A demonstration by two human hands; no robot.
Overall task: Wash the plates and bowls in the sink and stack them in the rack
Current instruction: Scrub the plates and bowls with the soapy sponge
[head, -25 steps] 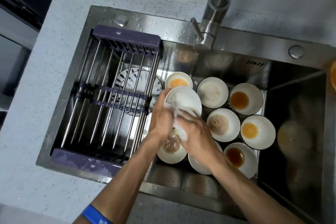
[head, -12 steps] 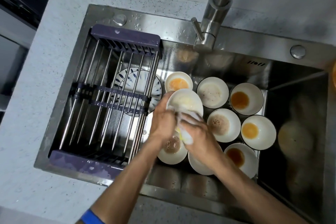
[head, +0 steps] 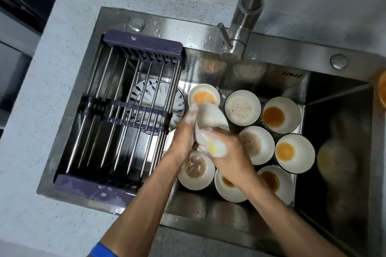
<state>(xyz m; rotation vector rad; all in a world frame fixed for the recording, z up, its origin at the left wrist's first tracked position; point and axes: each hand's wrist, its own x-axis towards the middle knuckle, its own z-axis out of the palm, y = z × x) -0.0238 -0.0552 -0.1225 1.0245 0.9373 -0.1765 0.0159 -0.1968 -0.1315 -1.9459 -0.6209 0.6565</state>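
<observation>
Over the middle of the sink my left hand (head: 184, 133) grips a soapy white bowl (head: 210, 118) by its left rim, tilted so its outside faces up. My right hand (head: 226, 149) holds a foamy yellow sponge (head: 215, 148) against the bowl's near side. Below them several dirty white bowls stand on the sink floor, such as one with orange residue (head: 203, 95) and one with brown residue (head: 195, 168). A blue-patterned plate (head: 155, 95) lies under the rack (head: 144, 48), which spans the sink's left half and holds nothing.
The steel tap (head: 246, 14) rises behind the sink, its spout overhead. The sink's rim (head: 188, 29) is wet. Grey speckled counter (head: 52, 110) lies to the left. An orange object (head: 382, 89) shows at the right edge.
The bowl has turned from facing up to tilted with its outside showing. My right hand and the sponge have slid lower along its near side.
</observation>
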